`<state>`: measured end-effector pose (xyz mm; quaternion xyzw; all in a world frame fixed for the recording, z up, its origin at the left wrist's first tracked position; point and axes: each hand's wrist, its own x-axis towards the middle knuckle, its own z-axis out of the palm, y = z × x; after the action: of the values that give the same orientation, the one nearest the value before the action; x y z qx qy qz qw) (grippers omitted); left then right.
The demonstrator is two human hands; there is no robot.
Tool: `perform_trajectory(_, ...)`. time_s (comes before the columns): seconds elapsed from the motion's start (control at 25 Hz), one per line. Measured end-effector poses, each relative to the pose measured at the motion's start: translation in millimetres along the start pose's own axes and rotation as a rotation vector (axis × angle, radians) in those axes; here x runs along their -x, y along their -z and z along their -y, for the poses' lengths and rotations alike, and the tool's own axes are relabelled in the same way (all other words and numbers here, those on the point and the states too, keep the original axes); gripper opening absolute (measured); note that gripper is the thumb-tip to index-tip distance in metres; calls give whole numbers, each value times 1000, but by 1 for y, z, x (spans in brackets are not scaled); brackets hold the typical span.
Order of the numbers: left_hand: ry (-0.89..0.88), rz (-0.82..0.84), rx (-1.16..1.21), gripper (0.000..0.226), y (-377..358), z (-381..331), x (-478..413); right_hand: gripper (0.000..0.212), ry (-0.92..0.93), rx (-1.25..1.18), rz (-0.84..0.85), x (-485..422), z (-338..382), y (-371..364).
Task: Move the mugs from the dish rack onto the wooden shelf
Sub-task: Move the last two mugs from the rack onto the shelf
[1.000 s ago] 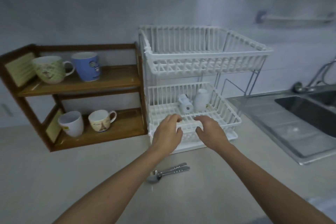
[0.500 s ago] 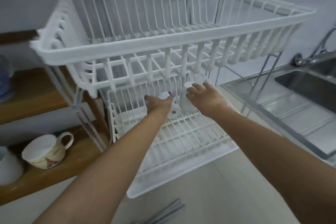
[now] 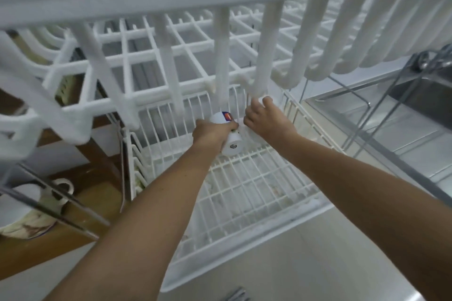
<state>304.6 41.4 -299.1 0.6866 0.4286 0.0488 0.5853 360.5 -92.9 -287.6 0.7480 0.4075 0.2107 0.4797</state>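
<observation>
Both my hands reach into the lower tier of the white dish rack (image 3: 256, 203), under its upper basket (image 3: 151, 61). My left hand (image 3: 211, 133) is closed around a white mug (image 3: 232, 144) lying on its side, its base turned toward me and a red and blue print on top. My right hand (image 3: 266, 120) is wrapped over a second white mug (image 3: 254, 138) right beside it, which is mostly hidden by the fingers. The wooden shelf (image 3: 80, 205) is at the lower left and holds a cream patterned mug (image 3: 29, 215).
The upper basket's bars fill the top of the view, close to my head. A steel sink and drainboard (image 3: 396, 129) lie to the right. Cutlery handles (image 3: 236, 297) lie on the counter at the bottom edge. Metal rack legs (image 3: 56, 208) cross in front of the shelf.
My view has dropped close under the upper basket. Both hands went from the rack's front edge deep into the lower tier and closed on the two mugs.
</observation>
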Motion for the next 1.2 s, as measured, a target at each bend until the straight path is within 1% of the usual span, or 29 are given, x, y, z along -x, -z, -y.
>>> perform_trajectory(0.08, -15, -27, 43, 82, 3, 5, 7, 60, -65, -18, -2, 9, -7, -1)
perform_trajectory(0.12, -41, -42, 56, 81, 6, 8, 12, 53, -144, -17, -24, 18, -12, 2)
perform_trajectory(0.16, -74, -52, 65, 81, 10, 9, 19, 49, -239, -71, -18, 29, -17, 6)
perform_trajectory(0.2, -104, -59, 76, 81, 16, 10, 28, 54, -307, -196, 13, 41, -21, 9)
perform_trajectory(0.28, -149, -59, 126, 78, 31, 11, 55, 75, -358, -517, 107, 72, -26, 20)
perform_trajectory(0.36, -178, -31, 172, 71, 50, 12, 88, 87, -480, -747, 114, 108, -32, 39)
perform_trajectory(0.48, -260, 64, 156, 72, 85, 24, 152, 90, -668, -1123, 32, 168, -31, 71)
perform_trajectory(0.6, -412, 97, 10, 69, 127, 52, 218, 80, -772, -1548, -102, 217, -19, 108)
perform_trajectory(0.68, -484, 51, -67, 72, 160, 75, 255, 74, -741, -1766, -209, 241, -7, 135)
perform_trajectory(0.8, -512, -59, -137, 74, 213, 99, 288, 76, -591, -1941, -311, 257, 4, 184)
perform_trajectory(0.88, -477, -171, -152, 74, 246, 110, 299, 78, -471, -2038, -366, 259, 8, 222)
perform_trajectory(1.0, -381, -362, -139, 76, 288, 118, 304, 81, -341, -2156, -433, 250, 15, 281)
perform_trajectory(1.08, -341, -459, -145, 77, 312, 123, 301, 86, -253, -2230, -470, 236, 21, 319)
perform_trajectory(1.12, -330, -488, -153, 78, 323, 126, 299, 89, -224, -2265, -475, 226, 25, 336)
perform_trajectory(1.2, -313, -524, -187, 81, 342, 129, 292, 88, -255, -2311, -464, 198, 29, 367)
